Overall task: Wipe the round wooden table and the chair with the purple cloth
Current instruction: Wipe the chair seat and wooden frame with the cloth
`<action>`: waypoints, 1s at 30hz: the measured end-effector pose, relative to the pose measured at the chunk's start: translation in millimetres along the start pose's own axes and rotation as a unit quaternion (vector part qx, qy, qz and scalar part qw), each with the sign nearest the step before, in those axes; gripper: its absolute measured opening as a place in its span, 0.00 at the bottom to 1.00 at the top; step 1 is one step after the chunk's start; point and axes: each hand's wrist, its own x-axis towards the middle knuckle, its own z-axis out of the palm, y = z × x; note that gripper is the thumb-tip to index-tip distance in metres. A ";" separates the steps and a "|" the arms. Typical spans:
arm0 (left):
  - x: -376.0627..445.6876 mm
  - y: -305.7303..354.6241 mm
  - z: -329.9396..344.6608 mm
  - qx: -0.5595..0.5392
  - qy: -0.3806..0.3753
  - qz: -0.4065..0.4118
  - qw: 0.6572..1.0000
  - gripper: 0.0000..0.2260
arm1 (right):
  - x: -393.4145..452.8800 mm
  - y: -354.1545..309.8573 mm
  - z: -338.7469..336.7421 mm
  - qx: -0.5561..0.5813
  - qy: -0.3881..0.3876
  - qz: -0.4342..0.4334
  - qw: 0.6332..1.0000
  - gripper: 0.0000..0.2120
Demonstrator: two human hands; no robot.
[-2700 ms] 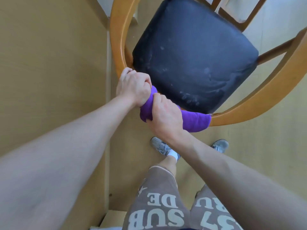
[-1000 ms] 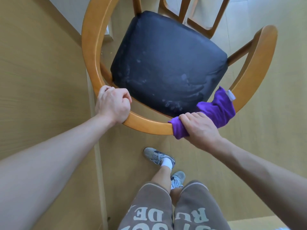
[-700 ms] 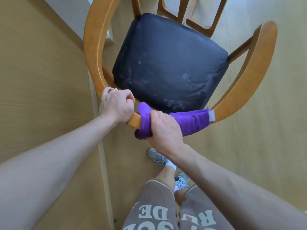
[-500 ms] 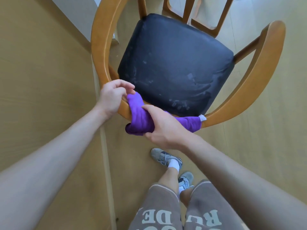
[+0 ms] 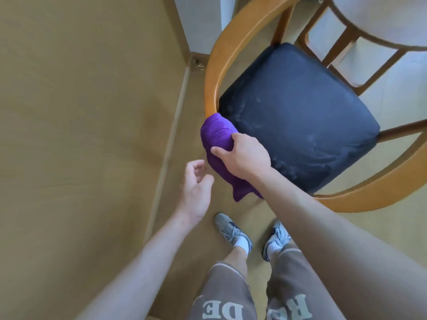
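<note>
Released from the rail, the left hand (image 5: pixel 196 188) now hangs open beside the chair (image 5: pixel 298 118), while the right hand (image 5: pixel 242 155) has slid the purple cloth (image 5: pixel 218 144), gripped around the curved wooden rail, leftward.

Left: tan wooden wall panel (image 5: pixel 80 112) close beside curved orange-brown wooden chair rail (image 5: pixel 213 72); narrow floor strip between. Purple cloth (image 5: pixel 217 144) wraps the rail there. Dark padded seat (image 5: pixel 300 116) top unobstructed. Round wooden table edge (image 5: pixel 374 40) overhangs the far side.
</note>
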 end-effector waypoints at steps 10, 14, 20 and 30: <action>19.2 31.1 79.7 -0.072 0.059 -0.060 0.994 0.36 | -25.9 72.0 -57.4 0.200 -0.226 -0.055 0.952 0.36; 45.0 31.3 84.1 -0.072 0.118 -0.057 0.989 0.34 | -17.6 76.3 -65.3 0.221 -0.253 -0.085 0.938 0.38; 103.5 59.7 66.6 0.044 0.127 -0.047 0.990 0.31 | -22.1 111.2 -85.0 0.141 -0.233 -0.135 0.953 0.31; 64.5 45.9 91.6 0.132 0.215 -0.019 0.968 0.30 | -18.3 137.5 -43.6 0.115 -0.261 -0.107 0.952 0.19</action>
